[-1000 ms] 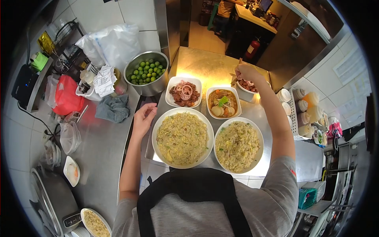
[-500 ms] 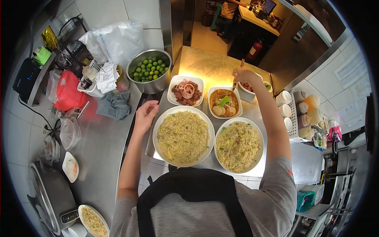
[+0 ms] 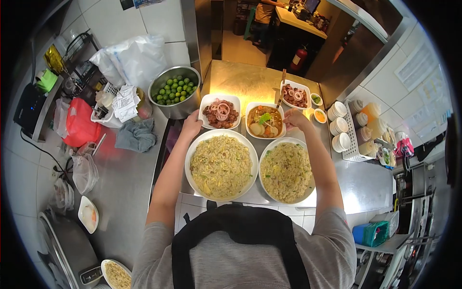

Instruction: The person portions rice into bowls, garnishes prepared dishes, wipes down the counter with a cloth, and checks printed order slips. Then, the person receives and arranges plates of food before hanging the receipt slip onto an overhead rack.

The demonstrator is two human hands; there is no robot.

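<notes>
Steel kitchen worktop point(image 3: 250, 79), plated food lined up. Stew bowl point(image 3: 263, 120) sits mid-pass, behind two fried rice plates point(image 3: 221, 164). Right hand point(image 3: 294, 118) at stew bowl's right rim, grip closed on chopsticks point(image 3: 281, 86). Left hand point(image 3: 191, 126) left of it by the meat-and-onion dish point(image 3: 220, 111), grip unclear. Best: keep chopstick tips low, steady the rim, avoid dripping.

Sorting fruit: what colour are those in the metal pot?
Green, in the round steel pot; head view.

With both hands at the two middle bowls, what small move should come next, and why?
Probably close each hand on its bowl's rim. The left hand touches the meat bowl, the right hand the stew bowl; neither shows a full grip yet.
</notes>
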